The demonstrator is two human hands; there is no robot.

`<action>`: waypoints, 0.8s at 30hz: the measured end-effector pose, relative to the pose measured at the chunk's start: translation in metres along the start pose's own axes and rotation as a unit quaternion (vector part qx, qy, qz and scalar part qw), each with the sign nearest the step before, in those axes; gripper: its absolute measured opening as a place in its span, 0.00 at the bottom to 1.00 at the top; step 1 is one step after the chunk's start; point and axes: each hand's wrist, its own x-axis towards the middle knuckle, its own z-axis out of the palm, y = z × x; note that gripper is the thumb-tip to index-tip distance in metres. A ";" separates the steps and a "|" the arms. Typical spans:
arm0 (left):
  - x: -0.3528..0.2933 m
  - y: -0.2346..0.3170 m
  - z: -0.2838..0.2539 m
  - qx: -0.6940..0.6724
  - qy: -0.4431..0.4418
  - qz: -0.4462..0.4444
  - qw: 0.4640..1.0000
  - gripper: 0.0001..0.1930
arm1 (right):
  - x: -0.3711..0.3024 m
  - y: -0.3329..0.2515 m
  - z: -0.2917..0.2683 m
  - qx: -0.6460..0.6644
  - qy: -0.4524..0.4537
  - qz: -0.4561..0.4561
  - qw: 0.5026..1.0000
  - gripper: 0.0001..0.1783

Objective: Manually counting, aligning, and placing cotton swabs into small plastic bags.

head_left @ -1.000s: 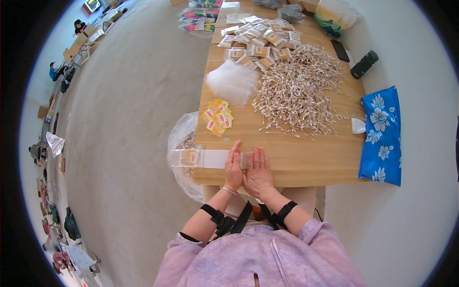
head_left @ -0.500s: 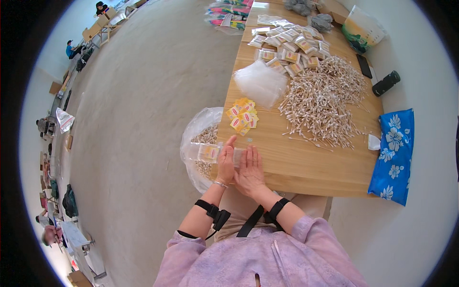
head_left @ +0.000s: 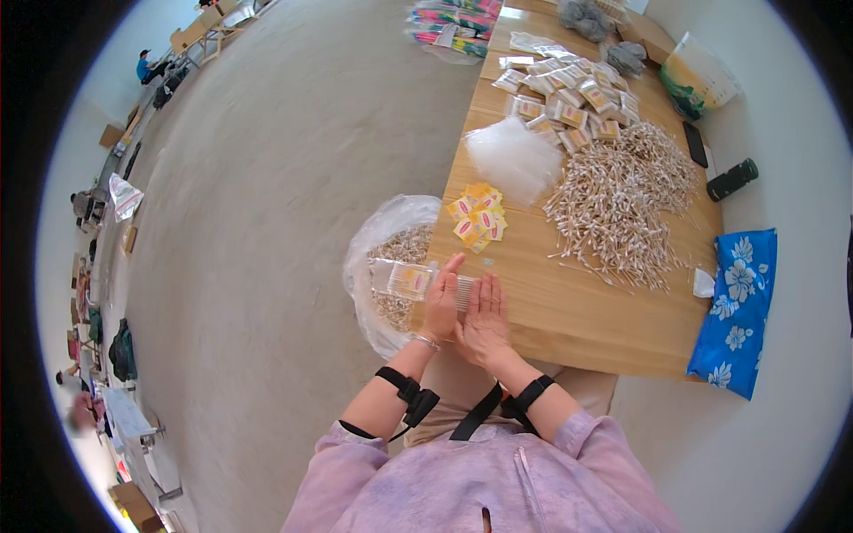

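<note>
Both hands are at the table's near left corner. My left hand (head_left: 441, 300) stands on edge with its fingers stretched out. My right hand (head_left: 486, 325) lies flat, fingers straight and side by side. In the gap between them shows a row of cotton swabs (head_left: 464, 291), partly covered by both hands. Left of my left hand, a clear plastic bag (head_left: 410, 282) with a yellow-and-white label juts past the table edge; how it meets the hand is hidden. Beneath it, a large clear bag (head_left: 366, 233) holds loose cotton swabs. Several yellow label cards (head_left: 477, 218) lie just beyond my hands.
A big heap of loose swabs (head_left: 622, 209) covers the table's middle right. Behind are empty clear bags (head_left: 515, 158) and a pile of filled packets (head_left: 569, 99). Along the wall are a blue floral tissue pack (head_left: 736, 306), a black cylinder (head_left: 732, 179) and a phone (head_left: 696, 144).
The whole view has shifted, so the table and my hands appear slightly farther right. Both hands keep nearly the same pose around the swabs.
</note>
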 end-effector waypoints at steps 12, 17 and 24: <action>0.011 0.004 -0.069 0.544 0.067 0.141 0.824 0.23 | 0.007 -0.017 0.014 -0.007 0.062 0.002 0.998 0.52; 0.027 -0.023 -0.097 0.462 0.038 0.028 0.886 0.23 | 0.013 -0.031 0.017 -0.003 0.057 0.011 0.998 0.52; 0.033 -0.049 -0.108 0.016 -0.003 -0.147 0.989 0.21 | 0.016 -0.046 0.019 0.010 0.050 0.016 0.999 0.53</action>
